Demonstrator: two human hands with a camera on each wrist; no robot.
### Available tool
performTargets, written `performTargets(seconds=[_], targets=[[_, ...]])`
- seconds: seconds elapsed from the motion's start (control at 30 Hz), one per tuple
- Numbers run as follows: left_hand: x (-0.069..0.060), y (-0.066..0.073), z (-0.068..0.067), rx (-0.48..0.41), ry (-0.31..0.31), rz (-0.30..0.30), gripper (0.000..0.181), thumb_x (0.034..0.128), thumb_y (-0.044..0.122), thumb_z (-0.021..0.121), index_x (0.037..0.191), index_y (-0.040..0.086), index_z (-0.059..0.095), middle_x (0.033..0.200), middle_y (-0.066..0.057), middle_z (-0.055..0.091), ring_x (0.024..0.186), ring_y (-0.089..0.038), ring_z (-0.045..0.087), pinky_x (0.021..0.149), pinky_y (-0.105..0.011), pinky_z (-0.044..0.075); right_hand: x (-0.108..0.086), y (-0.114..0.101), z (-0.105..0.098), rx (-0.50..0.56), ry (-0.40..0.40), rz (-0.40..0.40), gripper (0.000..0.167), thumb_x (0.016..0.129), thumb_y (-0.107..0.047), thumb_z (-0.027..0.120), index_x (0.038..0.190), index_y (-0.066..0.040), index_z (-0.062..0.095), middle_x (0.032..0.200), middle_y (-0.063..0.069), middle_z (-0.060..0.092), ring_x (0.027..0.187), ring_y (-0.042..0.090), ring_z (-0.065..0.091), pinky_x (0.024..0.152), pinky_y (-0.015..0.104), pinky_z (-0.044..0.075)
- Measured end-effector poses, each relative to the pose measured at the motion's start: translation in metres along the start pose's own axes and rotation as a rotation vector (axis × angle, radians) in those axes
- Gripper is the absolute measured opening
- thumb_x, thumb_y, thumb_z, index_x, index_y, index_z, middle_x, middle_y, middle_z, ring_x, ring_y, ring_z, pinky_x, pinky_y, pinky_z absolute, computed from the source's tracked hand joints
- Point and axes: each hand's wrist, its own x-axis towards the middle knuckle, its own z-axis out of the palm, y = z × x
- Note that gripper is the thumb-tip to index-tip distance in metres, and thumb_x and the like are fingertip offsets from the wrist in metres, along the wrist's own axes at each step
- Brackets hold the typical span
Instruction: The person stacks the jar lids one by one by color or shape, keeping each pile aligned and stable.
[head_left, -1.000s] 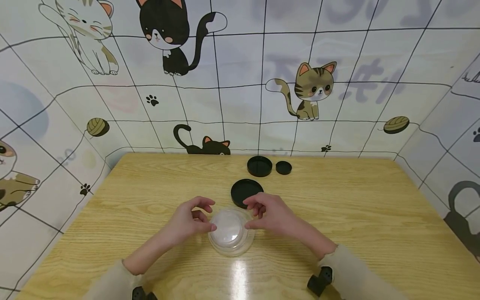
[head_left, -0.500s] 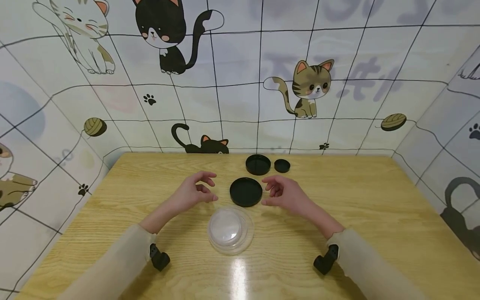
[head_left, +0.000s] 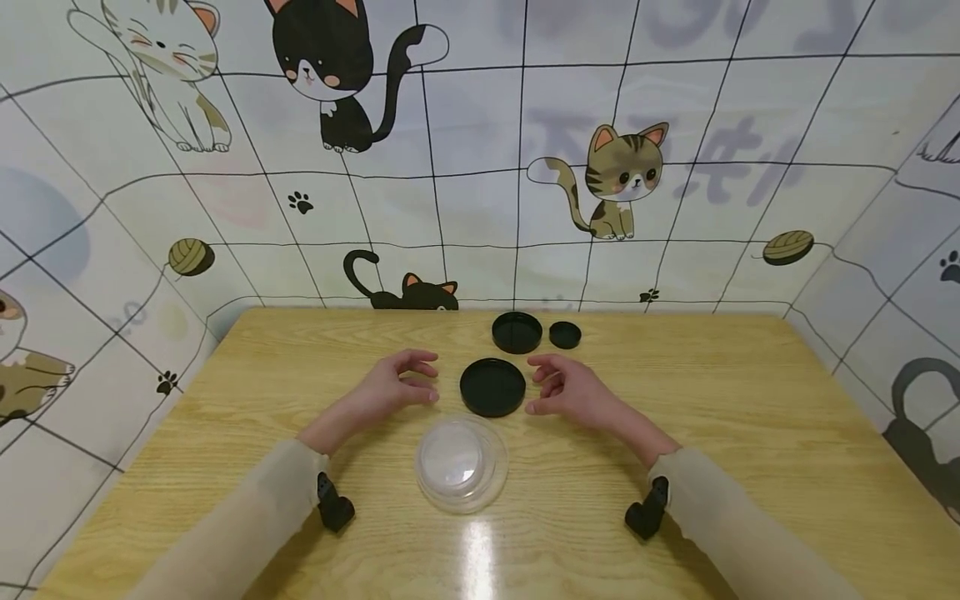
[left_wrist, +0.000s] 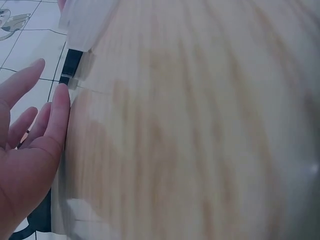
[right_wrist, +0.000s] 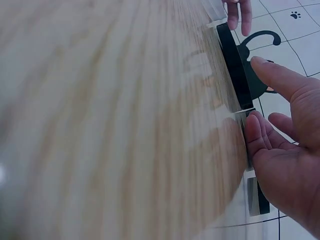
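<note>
A shallow round black lid [head_left: 492, 387] lies on the wooden table between my two hands. My left hand [head_left: 390, 385] is at its left side and my right hand [head_left: 573, 392] at its right, both with loosely bent fingers and holding nothing. A small gap parts each hand from the lid in the head view. Just nearer to me sits a stack of clear round plastic containers [head_left: 461, 462], smaller ones inside the widest. In the right wrist view the black lid [right_wrist: 235, 67] appears edge-on, beside the right fingers. The left wrist view shows a clear container [left_wrist: 90, 22] beyond the left fingers.
Farther back are a medium black lid [head_left: 517, 332] and a small black lid [head_left: 565, 335], close together near the rear edge. A cat-patterned cloth wall [head_left: 480, 208] rises behind the wooden table [head_left: 712, 417] and along both sides.
Both hands have moved away from the sides of the clear containers, forward to either side of the nearest black lid. The containers and lids stay where they were.
</note>
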Motion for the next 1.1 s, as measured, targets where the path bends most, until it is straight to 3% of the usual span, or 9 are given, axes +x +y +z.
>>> performTargets(seconds=[0.23, 0.67, 1.1], targets=[[0.006, 0.001, 0.004, -0.026, -0.034, 0.009, 0.068, 0.0893, 0.000, 0.078, 0.149, -0.001, 0.045, 0.134, -0.022, 0.055, 0.112, -0.028, 0.065, 0.093, -0.036, 0.055, 0.003, -0.001, 0.000, 0.010, -0.038, -0.024, 0.079, 0.083, -0.011, 0.087, 0.149, 0.003, 0.046, 0.127, 0.019, 0.058, 0.099, 0.026, 0.061, 0.084, 0.036, 0.053], [0.022, 0.005, 0.018, 0.056, -0.067, 0.031, 0.074, 0.0827, -0.001, 0.083, 0.148, 0.000, 0.048, 0.128, -0.018, 0.061, 0.104, -0.024, 0.067, 0.090, -0.034, 0.056, 0.009, -0.005, 0.006, -0.028, -0.049, -0.040, 0.082, 0.080, -0.006, 0.088, 0.148, 0.007, 0.045, 0.122, 0.018, 0.058, 0.092, 0.023, 0.057, 0.078, 0.032, 0.050], [0.032, 0.005, 0.030, 0.118, -0.087, 0.062, 0.073, 0.0801, -0.003, 0.085, 0.145, -0.002, 0.051, 0.127, -0.018, 0.059, 0.100, -0.022, 0.065, 0.085, -0.030, 0.056, 0.014, -0.005, 0.013, -0.073, -0.023, 0.040, 0.077, 0.079, -0.009, 0.089, 0.145, 0.001, 0.051, 0.122, 0.013, 0.059, 0.094, 0.022, 0.056, 0.083, 0.034, 0.048]])
